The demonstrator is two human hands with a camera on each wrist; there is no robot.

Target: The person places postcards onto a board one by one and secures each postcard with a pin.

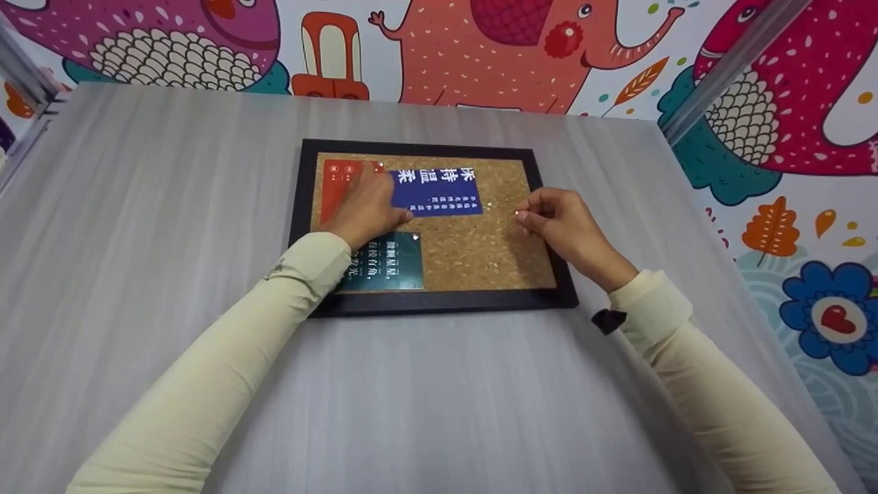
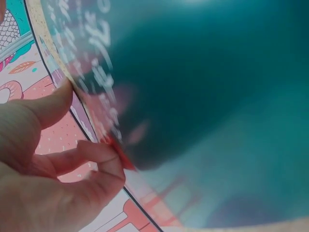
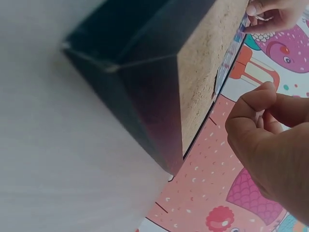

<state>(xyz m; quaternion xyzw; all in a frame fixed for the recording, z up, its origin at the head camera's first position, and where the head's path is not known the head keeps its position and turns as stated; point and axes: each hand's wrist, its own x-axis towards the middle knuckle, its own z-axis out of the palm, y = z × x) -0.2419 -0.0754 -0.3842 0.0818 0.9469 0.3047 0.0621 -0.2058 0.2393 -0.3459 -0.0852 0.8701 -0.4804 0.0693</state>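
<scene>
A black-framed cork board (image 1: 494, 254) lies on the table, with a red card (image 1: 335, 185), a blue card (image 1: 446, 192) and a teal card (image 1: 405, 261) on its left and middle. My left hand (image 1: 368, 209) rests over the red card and the blue card's left end, thumb at the blue card's lower edge. In the left wrist view the teal card (image 2: 203, 96) fills the foreground beside my fingers. Over the board's right side, my right hand (image 1: 566, 223) pinches a small pale pushpin (image 1: 517, 213) between thumb and index finger.
Clear pins show at the red card's upper corner and the teal card's upper right corner. The grey table (image 1: 439, 384) extends around the frame. A wall with cartoon animals (image 1: 507, 55) stands behind it, and metal posts (image 1: 727, 75) rise at the table's back corners.
</scene>
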